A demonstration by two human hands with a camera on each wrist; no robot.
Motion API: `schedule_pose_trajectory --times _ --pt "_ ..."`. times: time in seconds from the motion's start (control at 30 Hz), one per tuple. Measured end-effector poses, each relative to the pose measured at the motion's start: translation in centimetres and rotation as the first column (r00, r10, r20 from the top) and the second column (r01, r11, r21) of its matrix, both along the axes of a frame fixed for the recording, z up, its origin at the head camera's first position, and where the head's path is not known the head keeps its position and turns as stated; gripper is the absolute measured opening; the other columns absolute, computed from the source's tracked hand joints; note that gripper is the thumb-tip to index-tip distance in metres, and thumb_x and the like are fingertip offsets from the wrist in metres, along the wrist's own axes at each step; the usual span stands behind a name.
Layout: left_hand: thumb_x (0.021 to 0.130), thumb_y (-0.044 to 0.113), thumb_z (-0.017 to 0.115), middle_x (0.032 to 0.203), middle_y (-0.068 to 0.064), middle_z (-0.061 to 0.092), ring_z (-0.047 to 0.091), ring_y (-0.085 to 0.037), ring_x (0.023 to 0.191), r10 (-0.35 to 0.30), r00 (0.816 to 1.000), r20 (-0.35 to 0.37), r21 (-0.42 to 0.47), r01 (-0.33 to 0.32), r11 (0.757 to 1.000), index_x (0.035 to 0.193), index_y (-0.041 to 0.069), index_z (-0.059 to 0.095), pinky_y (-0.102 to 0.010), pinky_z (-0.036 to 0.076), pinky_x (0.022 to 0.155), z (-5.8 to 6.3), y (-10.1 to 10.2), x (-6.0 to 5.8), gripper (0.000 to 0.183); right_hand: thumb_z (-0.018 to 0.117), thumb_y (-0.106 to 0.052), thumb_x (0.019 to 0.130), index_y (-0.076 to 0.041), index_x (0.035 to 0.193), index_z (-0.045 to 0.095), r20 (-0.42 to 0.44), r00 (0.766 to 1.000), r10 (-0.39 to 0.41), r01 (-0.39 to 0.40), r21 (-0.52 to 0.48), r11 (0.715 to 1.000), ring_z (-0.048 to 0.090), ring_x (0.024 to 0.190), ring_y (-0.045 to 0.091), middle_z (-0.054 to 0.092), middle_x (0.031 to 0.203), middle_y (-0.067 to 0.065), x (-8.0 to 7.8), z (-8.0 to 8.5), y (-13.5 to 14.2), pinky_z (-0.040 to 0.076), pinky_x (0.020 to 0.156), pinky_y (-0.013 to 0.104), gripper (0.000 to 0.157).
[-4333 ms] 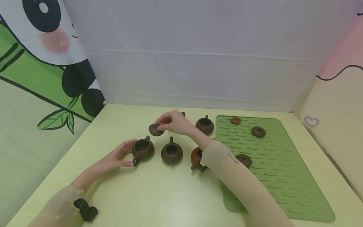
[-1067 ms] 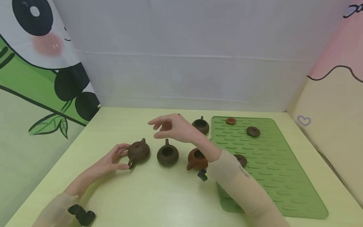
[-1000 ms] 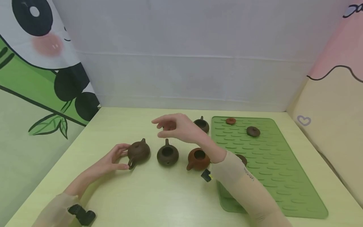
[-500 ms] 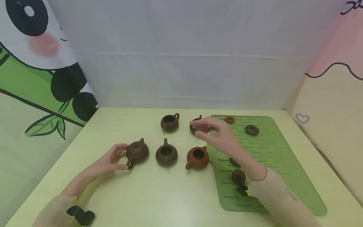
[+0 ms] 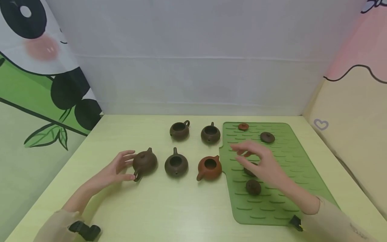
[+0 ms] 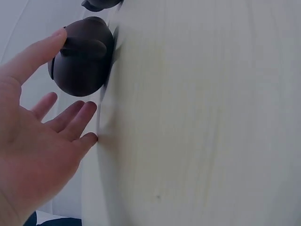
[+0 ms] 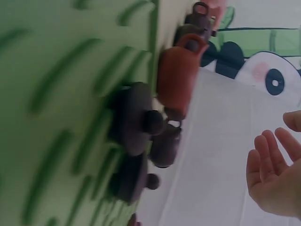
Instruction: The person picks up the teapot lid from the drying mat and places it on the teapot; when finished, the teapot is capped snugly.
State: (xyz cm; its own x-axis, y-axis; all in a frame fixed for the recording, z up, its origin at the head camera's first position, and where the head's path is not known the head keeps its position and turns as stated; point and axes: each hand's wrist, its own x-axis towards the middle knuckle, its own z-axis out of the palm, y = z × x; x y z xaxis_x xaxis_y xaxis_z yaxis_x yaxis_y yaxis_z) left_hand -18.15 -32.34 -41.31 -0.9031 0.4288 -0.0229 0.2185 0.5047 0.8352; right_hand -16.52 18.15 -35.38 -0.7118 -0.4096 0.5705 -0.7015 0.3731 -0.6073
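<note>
My left hand (image 5: 121,168) is at the lidded dark brown teapot (image 5: 144,163), its thumb touching the pot by the handle. In the left wrist view the other fingers are spread apart from the teapot (image 6: 77,73). My right hand (image 5: 263,163) holds nothing; its fingers are loosely bent over the green mat. Below it lies a dark lid (image 5: 253,187), and another dark lid (image 5: 247,170) is partly hidden by the hand. In the right wrist view, knobbed lids (image 7: 134,117) lie on the mat, away from the right hand (image 7: 277,181).
Lidless teapots stand left of the green mat (image 5: 281,215): a dark one (image 5: 176,165), a reddish-brown one (image 5: 210,168), and two dark ones behind, one left (image 5: 179,130) and one right (image 5: 210,133). A small reddish lid (image 5: 243,126) and a dark lid (image 5: 267,137) lie farther back on the mat.
The lid that my right hand held earlier now sits on the left teapot. My right hand, fingers empty, has moved right from above the teapots to over the mat. The left hand stays at its teapot.
</note>
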Motion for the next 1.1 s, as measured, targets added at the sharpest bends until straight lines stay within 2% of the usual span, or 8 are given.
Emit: schedule_pose_trajectory --times 0.1,0.23,0.3,0.4,0.53,0.77,0.93,1.1 --pt "0.09 0.015 0.073 0.158 -0.024 0.028 0.034 -0.048 0.141 0.037 0.998 -0.049 -0.007 -0.038 0.999 0.153 0.009 0.018 -0.037 0.043 0.112 0.3 0.2 0.1 0.084 0.07 0.002 0.088 -0.012 0.122 0.068 0.025 1.0 -0.019 0.018 0.03 0.999 0.065 0.095 0.0 0.072 0.113 0.003 0.8 -0.7 0.8 0.058 0.077 0.02 0.037" --pt "0.089 0.017 0.074 0.157 -0.018 0.031 0.032 -0.008 0.146 0.108 0.984 -0.143 -0.005 -0.11 0.994 0.154 0.016 0.022 -0.012 0.032 0.114 1.2 1.1 0.5 0.084 0.072 0.0 0.087 -0.015 0.122 0.069 0.037 0.998 -0.043 0.04 0.076 0.996 0.062 0.085 -0.001 0.07 0.104 -0.005 1.6 -1.9 1.9 0.054 0.072 0.016 0.039" --pt "0.088 0.017 0.075 0.156 -0.015 0.033 0.03 0.009 0.14 0.14 0.969 -0.203 0.012 -0.141 0.99 0.154 0.017 0.026 -0.001 0.027 0.11 1.8 2.0 0.8 0.082 0.073 0.0 0.085 -0.015 0.122 0.07 0.022 0.998 -0.057 0.055 0.104 0.993 0.06 0.08 -0.001 0.07 0.102 -0.007 1.9 -2.6 2.3 0.053 0.077 0.014 0.039" --pt "0.088 0.015 0.076 0.155 -0.009 0.036 0.029 0.019 0.134 0.178 0.945 -0.274 0.044 -0.172 0.984 0.153 0.017 0.031 0.003 0.026 0.107 2.9 3.9 1.4 0.079 0.075 -0.001 0.084 -0.016 0.122 0.07 0.019 0.997 -0.071 0.067 0.144 0.987 0.061 0.082 0.001 0.07 0.104 -0.006 2.3 -3.5 3.0 0.054 0.078 0.016 0.041" --pt "0.087 0.015 0.076 0.155 -0.003 0.039 0.035 0.015 0.135 0.192 0.938 -0.289 0.088 -0.173 0.981 0.152 0.019 0.034 -0.002 0.031 0.108 3.7 6.6 2.2 0.077 0.076 -0.004 0.083 -0.022 0.12 0.07 0.028 0.995 -0.092 0.085 0.195 0.977 0.063 0.088 0.006 0.071 0.108 -0.004 2.8 -4.5 3.7 0.055 0.072 0.022 0.042" --pt "0.087 0.018 0.076 0.157 -0.005 0.036 0.035 -0.03 0.147 0.12 0.976 -0.183 0.151 -0.093 0.984 0.152 0.018 0.034 -0.014 0.036 0.113 2.9 10.5 2.3 0.078 0.078 -0.002 0.08 -0.022 0.118 0.071 0.001 0.995 -0.096 0.093 0.237 0.967 0.061 0.089 0.007 0.069 0.108 -0.006 3.3 -5.6 4.9 0.052 0.073 0.019 0.043" --pt "0.085 0.021 0.078 0.161 -0.006 0.031 0.024 -0.031 0.152 0.096 0.991 -0.098 0.176 -0.078 0.981 0.153 0.017 0.033 -0.039 0.029 0.12 1.8 12.4 2.2 0.082 0.081 0.001 0.074 -0.016 0.115 0.072 -0.114 0.991 -0.072 0.099 0.255 0.962 0.062 0.1 0.007 0.067 0.11 -0.007 3.1 -5.9 5.6 0.044 0.091 0.004 0.045" --pt "0.085 0.02 0.078 0.165 -0.007 0.021 0.013 -0.035 0.155 0.109 0.993 -0.036 0.15 -0.102 0.983 0.156 0.019 0.025 -0.051 0.021 0.123 0.6 13.2 1.8 0.089 0.082 0.001 0.071 -0.015 0.114 0.073 -0.175 0.983 -0.062 0.108 0.266 0.958 0.061 0.102 0.007 0.066 0.11 -0.006 2.8 -6.1 6.1 0.038 0.098 0.0 0.048"
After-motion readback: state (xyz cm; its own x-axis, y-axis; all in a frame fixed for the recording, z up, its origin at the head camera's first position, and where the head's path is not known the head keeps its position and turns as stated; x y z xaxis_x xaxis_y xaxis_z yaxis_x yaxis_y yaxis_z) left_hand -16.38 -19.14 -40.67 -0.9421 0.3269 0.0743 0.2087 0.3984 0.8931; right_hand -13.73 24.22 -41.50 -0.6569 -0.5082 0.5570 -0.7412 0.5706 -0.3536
